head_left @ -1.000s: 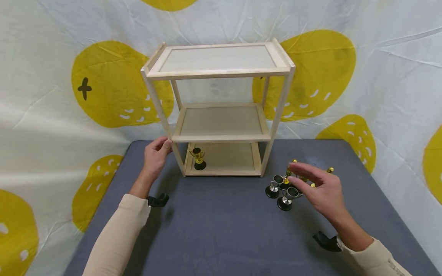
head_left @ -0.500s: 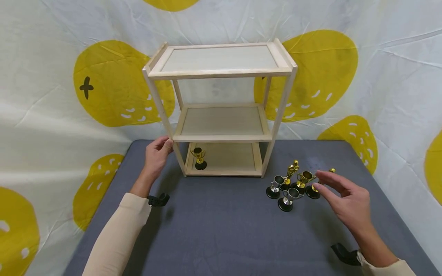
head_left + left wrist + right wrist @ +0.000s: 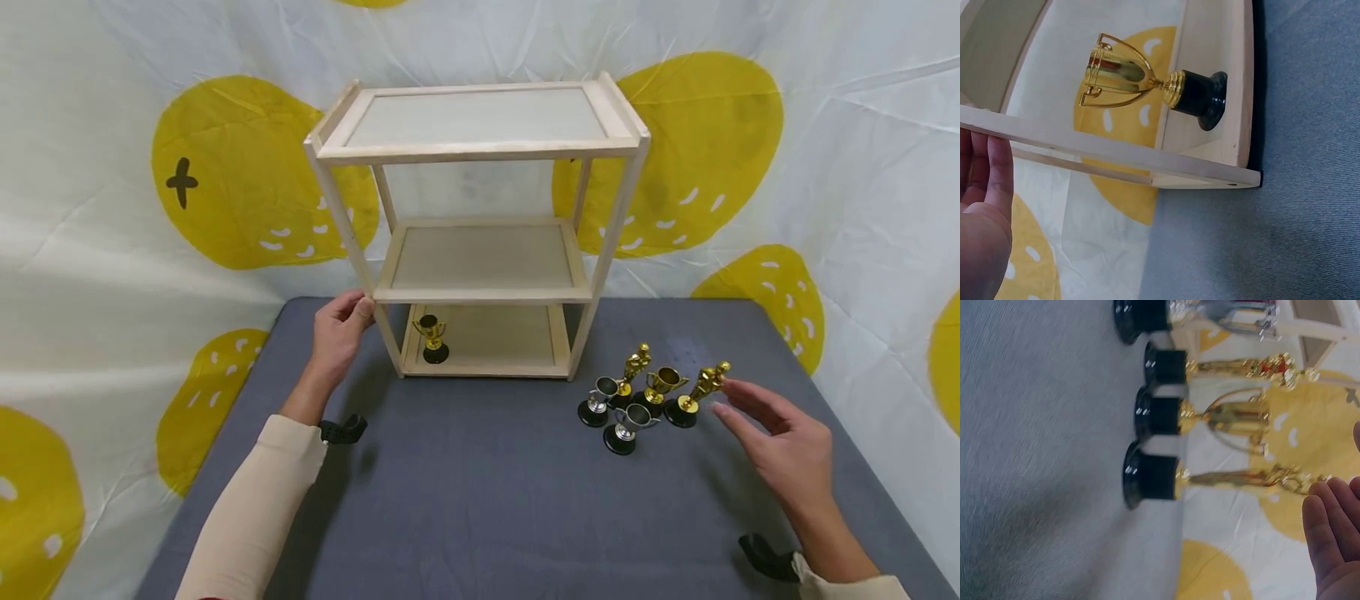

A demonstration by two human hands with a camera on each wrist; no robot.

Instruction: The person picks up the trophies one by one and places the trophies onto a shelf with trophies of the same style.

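Note:
A three-tier wooden shelf [image 3: 477, 152] stands at the back of the grey table [image 3: 480, 508]. My left hand [image 3: 339, 327] grips its front left post just below the middle tier; the left wrist view shows the fingers [image 3: 988, 187] against the wood. One small gold cup trophy [image 3: 431, 337] [image 3: 1147, 78] stands on the bottom tier. To the right of the shelf stands a cluster of small trophies: two silver cups [image 3: 597, 402], a gold cup [image 3: 660, 387] and two gold figures [image 3: 701, 390]. My right hand [image 3: 780, 442] hovers open just right of the nearest gold figure [image 3: 1210, 478], holding nothing.
A white backdrop with large yellow blobs [image 3: 225, 183] hangs behind and beside the table. The shelf's top and middle tiers hold nothing. Black wrist straps [image 3: 341, 432] show at both cuffs. The table's right edge [image 3: 862, 450] runs near my right hand.
My right hand has drawn back to the right, from above the trophy cluster to beside the rightmost gold figure. The left hand has stayed on the shelf post.

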